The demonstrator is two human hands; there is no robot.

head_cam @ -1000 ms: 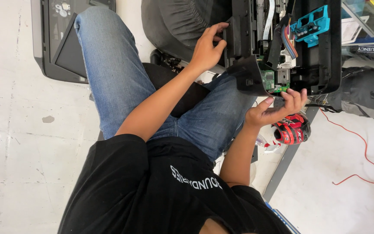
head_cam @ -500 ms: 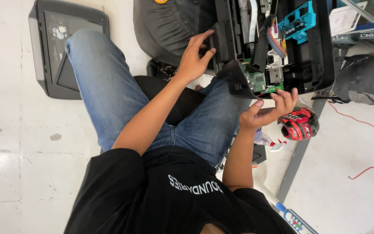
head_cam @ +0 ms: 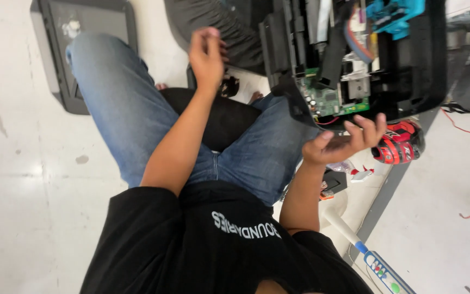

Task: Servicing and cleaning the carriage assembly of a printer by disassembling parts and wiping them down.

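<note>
Two bare hands were up in front of us over our crossed legs in blue jeans [head_cam: 115,114]. Our left hand [head_cam: 208,54] hung in the air with loosely curled fingers, grasping nothing, just left of the opened black printer [head_cam: 409,71]. Our right hand [head_cam: 344,142] lay palm up, fingers spread and released, under the printer's lower edge, just below its green circuit board [head_cam: 330,100]. A red and black tool [head_cam: 401,144] sat on the floor beside that hand.
</note>
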